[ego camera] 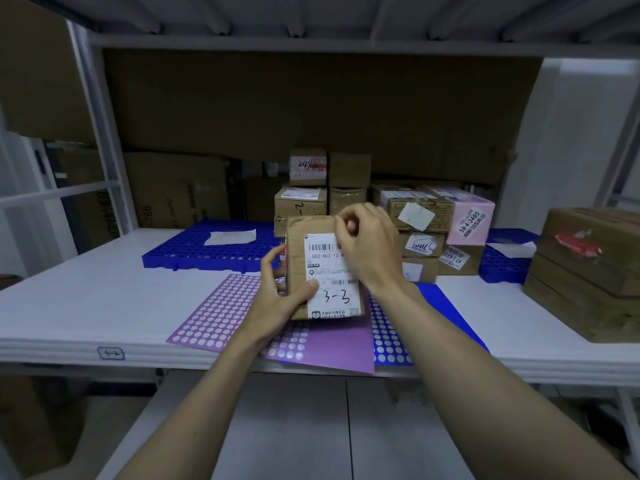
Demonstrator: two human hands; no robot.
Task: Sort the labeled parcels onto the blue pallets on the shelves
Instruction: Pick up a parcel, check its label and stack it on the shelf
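I hold a small brown parcel upright above the front of the white shelf, its label facing me with "3-3" handwritten near the bottom. My left hand grips its lower left side, thumb pressed on the label. My right hand has its fingers curled at the parcel's top edge, thumb and forefinger pinched together there; I cannot tell what, if anything, is between them. Under the parcel lie a purple sticker sheet and a blue sticker sheet, both dotted with round stickers. Behind, a blue pallet carries a slip of white paper. A stack of labeled boxes stands behind my right hand. Another blue pallet sits further right, beside a big brown box.
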